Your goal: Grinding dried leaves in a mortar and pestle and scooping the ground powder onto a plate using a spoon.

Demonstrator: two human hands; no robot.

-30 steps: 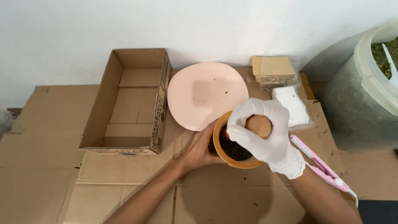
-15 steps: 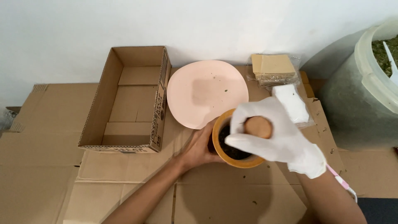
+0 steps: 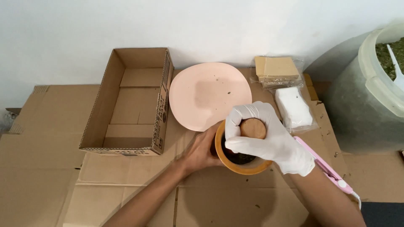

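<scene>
Bare left hand [image 3: 201, 152] cups side of round orange-brown mortar bowl [image 3: 242, 167], steadying it. Gloved right hand [image 3: 269, 138] fists around wooden pestle [image 3: 253, 128], upright in bowl over dark contents. Pink round plate [image 3: 210, 96] just beyond hands; open cardboard box [image 3: 128, 101] left.

One mortar [image 3: 242, 166], one pestle [image 3: 253, 128] — one plate [image 3: 208, 94], one box [image 3: 126, 101], two packets [image 3: 277, 69].

Flattened cardboard sheets [image 3: 50, 168] cover the floor. On them lie an open cardboard box [image 3: 126, 101], a pink plate [image 3: 206, 94], an orange bowl [image 3: 242, 166], two clear packets, one tan [image 3: 277, 69] and one white [image 3: 294, 107], a pink tool [image 3: 326, 168] and a large tub [image 3: 370, 101].
</scene>
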